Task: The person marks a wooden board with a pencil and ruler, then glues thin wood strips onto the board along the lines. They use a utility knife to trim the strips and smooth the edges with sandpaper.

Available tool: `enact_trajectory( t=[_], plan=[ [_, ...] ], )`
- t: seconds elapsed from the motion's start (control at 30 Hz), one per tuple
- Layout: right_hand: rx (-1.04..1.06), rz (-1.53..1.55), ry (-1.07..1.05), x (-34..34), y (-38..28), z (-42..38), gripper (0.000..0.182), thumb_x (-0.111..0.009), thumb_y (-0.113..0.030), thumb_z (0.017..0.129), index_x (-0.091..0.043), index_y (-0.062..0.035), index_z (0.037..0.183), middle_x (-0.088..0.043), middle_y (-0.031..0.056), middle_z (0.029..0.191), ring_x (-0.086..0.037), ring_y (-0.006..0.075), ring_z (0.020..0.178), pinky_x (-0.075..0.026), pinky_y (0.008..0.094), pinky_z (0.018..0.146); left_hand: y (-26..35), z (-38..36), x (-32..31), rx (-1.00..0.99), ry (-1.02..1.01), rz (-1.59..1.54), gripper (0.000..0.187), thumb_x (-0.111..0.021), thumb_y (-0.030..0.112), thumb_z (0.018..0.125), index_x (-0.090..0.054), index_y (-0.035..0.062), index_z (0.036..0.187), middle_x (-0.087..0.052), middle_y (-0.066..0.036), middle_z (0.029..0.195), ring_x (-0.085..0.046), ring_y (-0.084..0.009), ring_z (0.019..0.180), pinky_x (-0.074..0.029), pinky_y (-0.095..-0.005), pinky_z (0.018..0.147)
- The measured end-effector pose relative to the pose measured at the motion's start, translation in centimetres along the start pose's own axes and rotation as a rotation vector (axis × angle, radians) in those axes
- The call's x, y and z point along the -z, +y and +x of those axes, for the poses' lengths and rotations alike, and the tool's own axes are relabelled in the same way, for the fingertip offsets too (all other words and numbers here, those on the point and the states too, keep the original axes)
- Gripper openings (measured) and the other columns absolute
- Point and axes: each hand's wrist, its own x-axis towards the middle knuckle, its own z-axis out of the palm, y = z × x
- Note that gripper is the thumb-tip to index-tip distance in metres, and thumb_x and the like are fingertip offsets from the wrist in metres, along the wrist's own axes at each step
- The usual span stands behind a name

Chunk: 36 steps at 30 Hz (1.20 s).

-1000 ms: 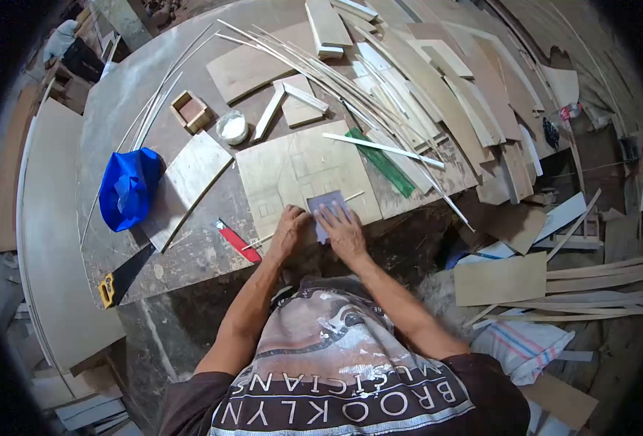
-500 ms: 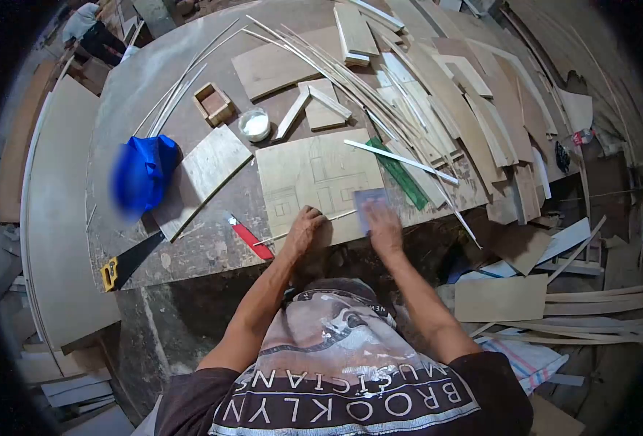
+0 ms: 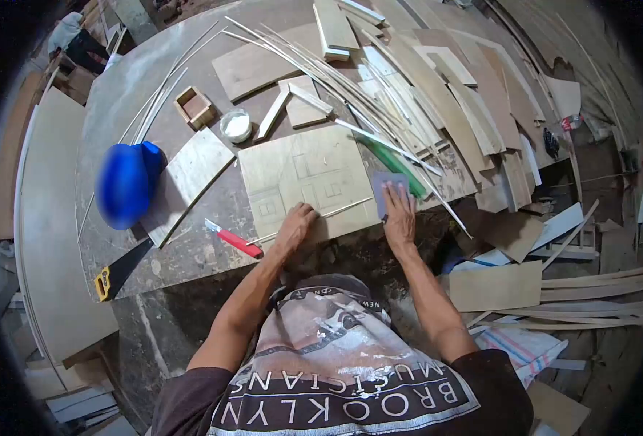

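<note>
A square plywood panel [image 3: 303, 174] with pencilled house outlines lies at the near edge of the workbench [image 3: 139, 87]. My left hand [image 3: 294, 227] presses flat on the panel's near left edge, next to a thin wood strip [image 3: 344, 208]. My right hand [image 3: 400, 211] lies fingers-flat on a grey sheet of sandpaper [image 3: 387, 186] at the panel's near right corner.
A red-handled cutter [image 3: 234, 239] lies left of my left hand. A handsaw [image 3: 121, 270], a blue cloth [image 3: 126, 183], a plywood offcut [image 3: 187, 182], a white pot [image 3: 235, 125] and a small wooden box [image 3: 194, 107] sit on the left. Many strips and boards [image 3: 437, 102] crowd the right.
My right hand has slid the sandpaper rightward along the panel's near edge to its right corner. My left hand stayed at the near left edge.
</note>
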Motion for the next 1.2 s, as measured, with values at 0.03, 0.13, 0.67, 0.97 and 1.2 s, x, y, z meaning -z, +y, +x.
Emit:
enact_trajectory(
  t=[0.03, 0.13, 0.67, 0.97, 1.2],
  plan=[
    [0.055, 0.024, -0.007, 0.7, -1.2, -0.2, 0.064, -0.053, 0.004, 0.087, -0.048, -0.0094, 0.149, -0.046, 0.0096, 0.156, -0.039, 0.0365, 0.145, -0.026, 0.0545, 0.120, 0.1, 0.3, -0.5, -0.034, 0.015, -0.021, 0.029, -0.052, 0.014, 0.086, -0.068, 0.0036, 0.108, -0.062, -0.014, 0.103, -0.056, -0.0352, 0.107, -0.048, -0.0421, 0.094],
    [0.125, 0.090, -0.108, -1.5, -4.1, -1.7, 0.066, -0.052, 0.003, 0.089, -0.046, -0.0141, 0.152, -0.043, 0.0078, 0.158, -0.036, 0.0354, 0.147, -0.026, 0.0583, 0.119, 1.2, 1.4, -0.8, -0.034, -0.008, 0.000, 0.034, -0.053, 0.012, 0.086, -0.068, 0.0045, 0.115, -0.062, -0.014, 0.108, -0.056, -0.0344, 0.109, -0.047, -0.0430, 0.096],
    [0.290, 0.030, -0.083, -4.2, -5.4, -2.2, 0.057, -0.057, -0.008, 0.086, -0.056, -0.0147, 0.143, -0.054, 0.0072, 0.148, -0.045, 0.0348, 0.139, -0.039, 0.0540, 0.108, 1.5, -0.7, 1.3, 0.042, -0.029, 0.042, 0.033, -0.056, 0.005, 0.081, -0.070, 0.0027, 0.111, -0.063, -0.011, 0.110, -0.056, -0.0298, 0.107, -0.050, -0.0359, 0.095],
    [0.289, 0.013, -0.099, -4.6, -8.0, -2.3, 0.057, -0.056, -0.006, 0.087, -0.056, -0.0141, 0.143, -0.054, 0.0066, 0.149, -0.046, 0.0369, 0.138, -0.041, 0.0513, 0.109, 0.8, -0.3, 0.9, -0.041, -0.074, 0.117, 0.037, -0.057, 0.005, 0.079, -0.068, 0.0032, 0.114, -0.063, -0.011, 0.108, -0.057, -0.0304, 0.105, -0.051, -0.0365, 0.094],
    [0.094, -0.103, -0.009, -3.4, 4.0, -2.4, 0.059, -0.054, -0.001, 0.088, -0.054, -0.0120, 0.145, -0.054, 0.0087, 0.150, -0.044, 0.0369, 0.141, -0.037, 0.0519, 0.111, 0.9, -0.7, 1.2, -0.056, -0.081, 0.040, 0.033, -0.057, 0.005, 0.079, -0.065, 0.0029, 0.111, -0.062, -0.013, 0.108, -0.057, -0.0315, 0.107, -0.051, -0.0372, 0.095]
  ],
)
